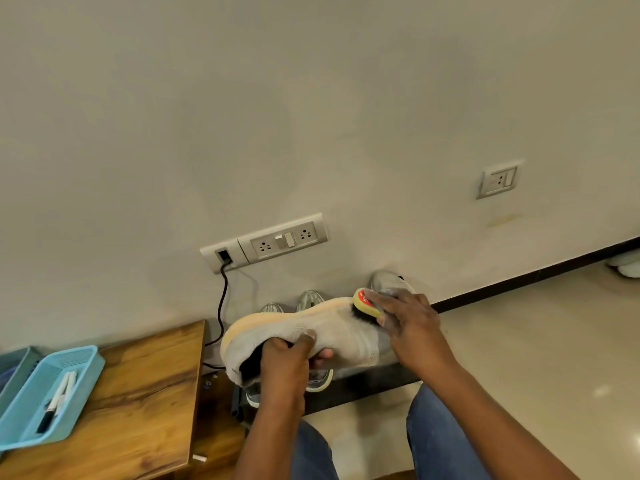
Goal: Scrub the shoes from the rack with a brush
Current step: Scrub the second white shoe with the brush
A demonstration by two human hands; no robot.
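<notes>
A light grey knit shoe (332, 332) with a pale orange sole is held on its side above the low black rack (360, 382). My left hand (289, 358) grips it at the opening, thumb on the upper and fingers inside. My right hand (405, 323) holds a yellow brush (367, 303) with a red label and black bristles. The bristles press on the shoe's toe end. Behind the held shoe, other grey shoes (310, 299) stand on the rack against the wall, partly hidden.
A wooden table (145, 403) stands at left with a blue basket (52, 393) holding markers. Wall sockets (266, 242) and a black cable (221, 306) sit above the rack. Tiled floor (536, 341) spreads right. My jeans-clad knees (440, 434) are below.
</notes>
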